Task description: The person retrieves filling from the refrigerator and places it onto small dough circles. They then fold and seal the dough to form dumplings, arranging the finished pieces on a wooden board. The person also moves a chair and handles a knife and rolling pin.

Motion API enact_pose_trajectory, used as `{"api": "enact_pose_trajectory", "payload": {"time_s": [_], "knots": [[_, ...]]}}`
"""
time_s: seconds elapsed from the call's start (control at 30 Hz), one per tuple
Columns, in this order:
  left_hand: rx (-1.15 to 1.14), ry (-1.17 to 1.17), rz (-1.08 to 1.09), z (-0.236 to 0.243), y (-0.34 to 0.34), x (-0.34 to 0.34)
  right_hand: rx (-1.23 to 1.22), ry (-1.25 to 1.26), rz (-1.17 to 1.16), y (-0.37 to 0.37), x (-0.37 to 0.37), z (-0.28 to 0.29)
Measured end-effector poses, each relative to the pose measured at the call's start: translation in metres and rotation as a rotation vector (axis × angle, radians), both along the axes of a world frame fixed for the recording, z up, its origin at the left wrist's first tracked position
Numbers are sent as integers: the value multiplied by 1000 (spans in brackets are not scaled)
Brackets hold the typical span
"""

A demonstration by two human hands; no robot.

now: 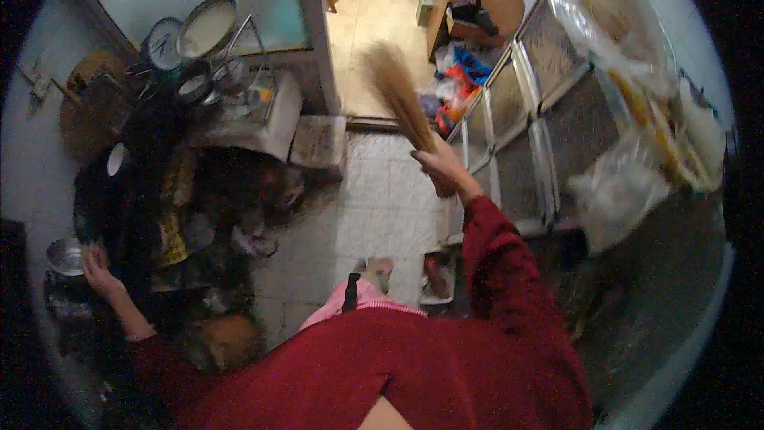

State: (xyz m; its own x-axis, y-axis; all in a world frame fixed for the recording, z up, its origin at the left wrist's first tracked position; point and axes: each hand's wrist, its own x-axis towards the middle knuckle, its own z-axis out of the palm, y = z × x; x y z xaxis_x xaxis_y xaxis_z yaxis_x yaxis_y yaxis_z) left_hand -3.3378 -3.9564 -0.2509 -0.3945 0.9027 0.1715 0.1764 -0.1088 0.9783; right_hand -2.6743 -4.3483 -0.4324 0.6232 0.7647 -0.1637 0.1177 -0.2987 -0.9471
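Observation:
My right hand is closed around the lower end of a straw hand broom. The broom tilts up and to the left, its bristle tips blurred, in front of the doorway. Far to the left, my left hand is raised with its fingers stretched out and nothing visible in them. It is right beside a round metal pot; whether it touches the pot I cannot tell.
A cluttered counter with pans and dishes stands at the left. On the right, a metal-framed glass panel and plastic bags line the side. Between them a tiled floor leads to a doorway sill. Colourful bags lie beyond.

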Motion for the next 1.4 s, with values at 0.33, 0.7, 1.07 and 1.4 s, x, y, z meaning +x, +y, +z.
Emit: {"api": "enact_pose_trajectory", "payload": {"time_s": [0.33,0.7,1.07,1.4], "knots": [[-602,371,-1823,-261,-207,394,-301,3,-322,-142,54,-109],[-505,394,-1915,-188,-175,494,-163,-64,-487,-93,69,-87],[-673,48,-1569,-232,-100,561,-517,-65,-555,-111,103,-49],[-709,-49,-1571,-191,-75,671,-63,-64,-343,33,213,-2]]}}
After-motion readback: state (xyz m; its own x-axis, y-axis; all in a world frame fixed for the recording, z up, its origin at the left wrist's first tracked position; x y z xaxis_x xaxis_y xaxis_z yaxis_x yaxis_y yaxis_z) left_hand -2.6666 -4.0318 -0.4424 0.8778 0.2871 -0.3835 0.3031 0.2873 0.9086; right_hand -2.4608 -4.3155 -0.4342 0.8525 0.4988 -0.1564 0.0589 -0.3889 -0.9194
